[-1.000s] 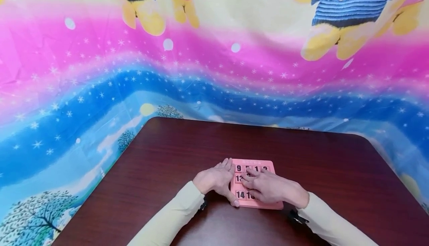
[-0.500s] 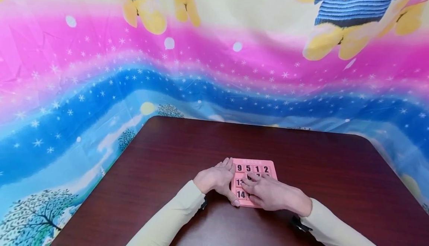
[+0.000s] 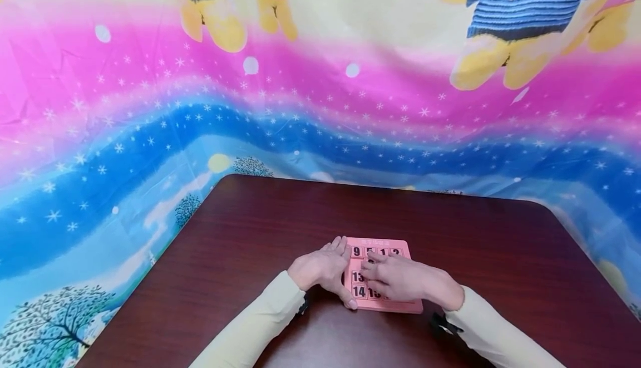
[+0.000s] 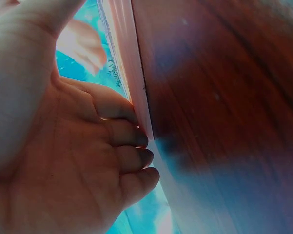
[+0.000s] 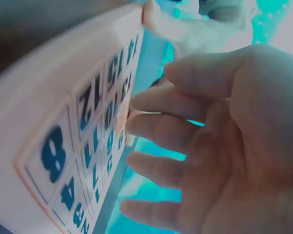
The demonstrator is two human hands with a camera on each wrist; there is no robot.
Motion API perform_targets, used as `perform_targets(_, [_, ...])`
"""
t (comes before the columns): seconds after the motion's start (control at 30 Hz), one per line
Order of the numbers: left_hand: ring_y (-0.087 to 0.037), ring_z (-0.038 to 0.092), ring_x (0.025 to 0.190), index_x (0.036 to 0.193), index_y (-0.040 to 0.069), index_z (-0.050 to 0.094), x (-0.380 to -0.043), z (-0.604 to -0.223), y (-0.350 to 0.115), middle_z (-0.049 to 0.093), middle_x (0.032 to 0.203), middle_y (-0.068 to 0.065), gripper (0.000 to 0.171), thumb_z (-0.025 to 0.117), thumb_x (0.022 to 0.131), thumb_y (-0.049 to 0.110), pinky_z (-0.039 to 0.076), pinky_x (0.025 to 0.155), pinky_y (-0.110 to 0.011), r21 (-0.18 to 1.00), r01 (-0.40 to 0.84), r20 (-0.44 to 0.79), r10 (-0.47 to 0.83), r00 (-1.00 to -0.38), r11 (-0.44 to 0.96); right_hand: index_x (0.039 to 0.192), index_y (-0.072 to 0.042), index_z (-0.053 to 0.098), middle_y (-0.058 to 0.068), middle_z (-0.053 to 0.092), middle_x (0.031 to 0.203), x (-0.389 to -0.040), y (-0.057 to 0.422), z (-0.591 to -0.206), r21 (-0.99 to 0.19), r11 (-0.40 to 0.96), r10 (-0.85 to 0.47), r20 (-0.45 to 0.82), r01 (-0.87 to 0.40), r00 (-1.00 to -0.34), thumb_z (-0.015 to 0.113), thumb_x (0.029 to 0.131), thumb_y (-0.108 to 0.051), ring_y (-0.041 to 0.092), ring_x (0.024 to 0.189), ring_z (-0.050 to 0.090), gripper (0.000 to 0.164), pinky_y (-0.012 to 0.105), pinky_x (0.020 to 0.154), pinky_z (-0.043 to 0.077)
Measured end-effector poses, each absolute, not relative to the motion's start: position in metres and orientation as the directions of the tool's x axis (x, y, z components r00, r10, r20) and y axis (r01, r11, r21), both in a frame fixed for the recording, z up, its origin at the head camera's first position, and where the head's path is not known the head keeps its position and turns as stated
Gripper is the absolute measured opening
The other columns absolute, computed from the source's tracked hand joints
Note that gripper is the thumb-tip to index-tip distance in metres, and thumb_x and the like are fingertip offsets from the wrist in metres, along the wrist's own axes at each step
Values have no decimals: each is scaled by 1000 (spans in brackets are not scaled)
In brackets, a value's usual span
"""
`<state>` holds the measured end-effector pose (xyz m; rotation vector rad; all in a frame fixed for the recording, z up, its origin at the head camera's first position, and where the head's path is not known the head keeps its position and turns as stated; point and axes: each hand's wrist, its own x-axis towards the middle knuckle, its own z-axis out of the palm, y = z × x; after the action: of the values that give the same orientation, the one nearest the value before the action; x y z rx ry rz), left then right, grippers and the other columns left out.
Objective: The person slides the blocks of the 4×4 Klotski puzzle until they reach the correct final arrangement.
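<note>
A pink number slide puzzle [image 3: 400, 305] lies flat on the table. My left hand [image 3: 323, 268] rests along its left side, fingers straight toward the far corner, thumb at the near corner. In the left wrist view, the fingertips [image 4: 142, 134] touch the puzzle's side wall [image 4: 129, 53]. My right hand [image 3: 400, 280] stretches over the tiles from the right, fingers extended, fingertips [image 5: 136, 125] right at the tile surface. The 13 tile [image 3: 358, 276] sits above the 14 tile [image 3: 358, 291], with a vacant slot between it and the 9 tile [image 3: 356, 251]. Several right-hand tiles are hidden in the head view.
The dark brown wooden table [image 3: 280, 217] has rounded far corners. Behind it hangs a colourful printed cloth [image 3: 320, 101]. Light sleeves [image 3: 250, 323] cover both forearms, and a black strap [image 3: 445, 323] shows under the right wrist.
The 13 tile has slid toward me, so the vacant slot is now above it instead of below. My right hand shifted nearer, then back out over the tiles. My left hand stays put.
</note>
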<state>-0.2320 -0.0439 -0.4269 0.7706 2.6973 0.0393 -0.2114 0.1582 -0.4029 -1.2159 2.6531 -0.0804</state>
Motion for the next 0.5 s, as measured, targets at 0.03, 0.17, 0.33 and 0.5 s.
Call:
perform_targets(0.03, [-28,12,154,155,0,19,-232,-427,-44,12,164,-19,133,77,61,75,19,126,-36,121,509,-309,519,-797,852,135,-12,60,8,58,142,-215,157,-403,-145,660,-750,-173,-737,-638,54,100,-27,38,141,41,39,58,109,41])
perform_targets(0.17, [-28,11,154,156,0,18,-233,-428,-45,11,164,-20,133,76,62,75,19,126,-36,124,510,-312,522,-794,851,135,-11,59,11,55,144,-227,152,-408,-140,709,-704,-177,-691,-687,54,100,-28,41,143,37,40,65,110,36])
perform_targets(0.33, [-28,12,154,156,0,19,-235,-427,-45,12,164,-20,133,76,62,75,19,126,-36,110,517,-305,524,-795,849,145,-12,49,11,41,155,-239,149,-414,-124,777,-629,-213,-618,-748,55,99,-35,38,147,29,52,65,115,29])
perform_targets(0.5, [-29,12,154,155,0,20,-235,-428,-44,12,164,-21,133,76,62,76,20,126,-37,97,528,-303,530,-792,844,147,-13,47,10,38,157,-243,150,-418,-132,783,-620,-243,-608,-746,56,99,-36,37,149,26,54,64,117,26])
